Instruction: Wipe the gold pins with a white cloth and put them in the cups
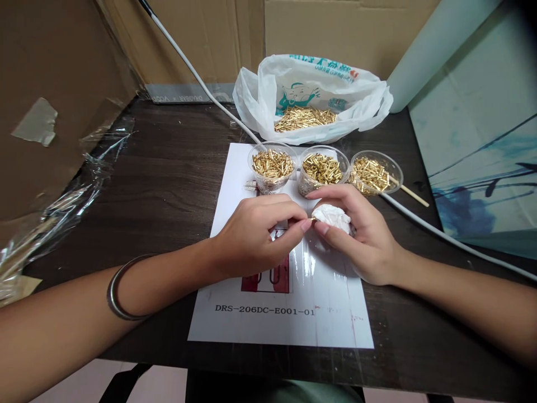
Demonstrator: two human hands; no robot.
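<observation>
Nearby, cups (272, 187) hold gold pins (272, 164); hands (260, 232) grasp one pin (313, 219) and a white wad (331, 216).

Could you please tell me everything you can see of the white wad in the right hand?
The white wad looks crumpled and soft, like tissue or cloth, with a creased, uneven surface. It is over the printed sheet, held in the right hand, the thumb overlapping its lower edge. Whether it also rests on the sheet is unclear.
</observation>
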